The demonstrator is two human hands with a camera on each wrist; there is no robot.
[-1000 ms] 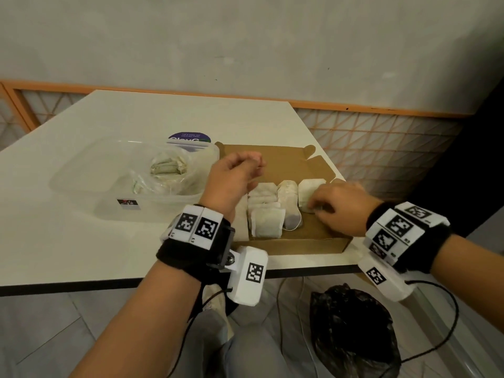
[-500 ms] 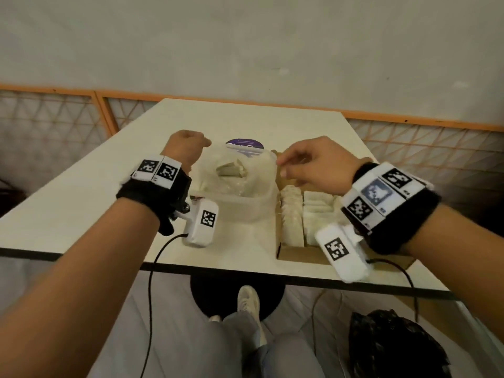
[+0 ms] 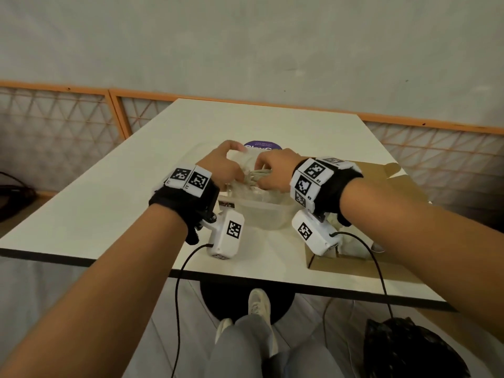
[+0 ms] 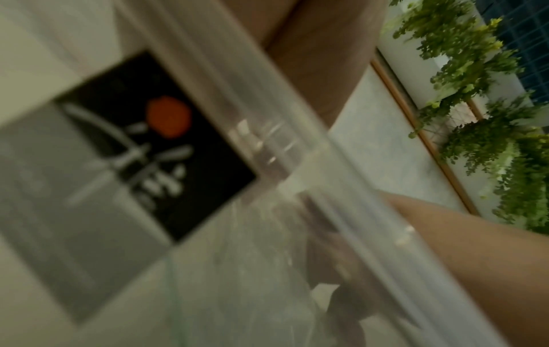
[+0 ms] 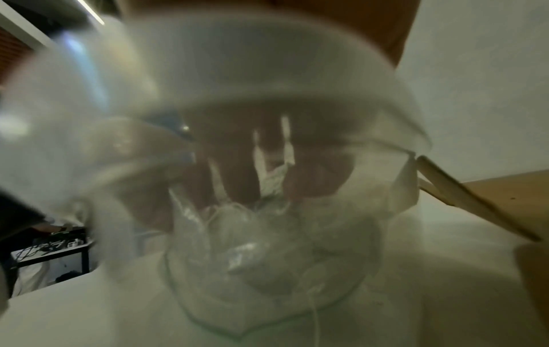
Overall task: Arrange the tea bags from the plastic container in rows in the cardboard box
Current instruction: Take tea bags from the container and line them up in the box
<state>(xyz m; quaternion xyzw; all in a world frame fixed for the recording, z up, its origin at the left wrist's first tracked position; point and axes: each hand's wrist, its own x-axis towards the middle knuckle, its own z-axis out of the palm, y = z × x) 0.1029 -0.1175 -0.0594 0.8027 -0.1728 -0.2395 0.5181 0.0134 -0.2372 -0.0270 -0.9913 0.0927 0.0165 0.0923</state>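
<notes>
My two hands meet over the plastic container (image 3: 261, 214) at the middle of the head view. My left hand (image 3: 221, 166) curls over its far left rim; whether it grips the rim or the bag inside, I cannot tell. My right hand (image 3: 274, 170) has its fingers (image 5: 246, 173) curled down into the crumpled clear bag holding the tea bags (image 3: 255, 177). The cardboard box (image 3: 354, 268) sits just beside the container at centre right, its near wall at the tabletop's (image 3: 109, 208) front edge, my right wrist above it. Bare tabletop lies open at left. One purple lid (image 3: 261, 145) peeks behind the container. Lower right, one black bag (image 3: 409, 350) sits on the floor.
</notes>
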